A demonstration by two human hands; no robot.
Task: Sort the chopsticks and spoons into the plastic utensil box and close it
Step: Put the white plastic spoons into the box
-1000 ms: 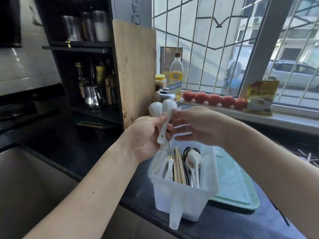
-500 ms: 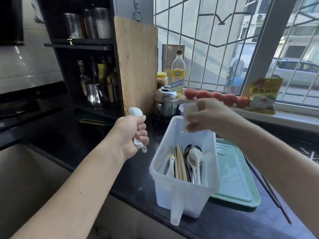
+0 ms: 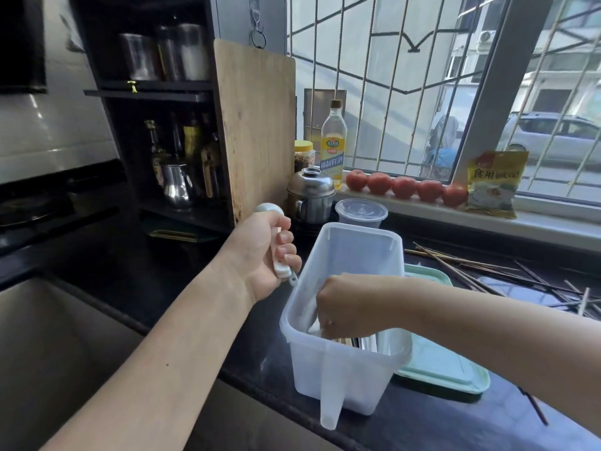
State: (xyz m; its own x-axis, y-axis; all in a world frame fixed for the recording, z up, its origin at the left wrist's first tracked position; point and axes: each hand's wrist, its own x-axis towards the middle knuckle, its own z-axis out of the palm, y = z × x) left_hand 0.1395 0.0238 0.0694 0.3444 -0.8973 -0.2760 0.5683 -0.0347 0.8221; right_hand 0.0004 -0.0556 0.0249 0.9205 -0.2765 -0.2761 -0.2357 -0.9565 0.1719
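The left hand point(image 3: 260, 252) is curled tight round the handle of a white spoon point(image 3: 276, 242), its bowl poking out above the fist, held just left of the plastic box point(image 3: 344, 362); the right hand point(image 3: 344, 307) reaches down inside the box among the utensils, fingers bent, though whether they grip anything there I cannot tell; the box stands open on the dark counter point(image 3: 136, 265), its pale green lid point(image 3: 445, 369) lying flat just beside it on the right; loose chopsticks point(image 3: 481, 268) lie scattered on the counter behind the lid, below the row of tomatoes point(image 3: 403, 187) on the sill
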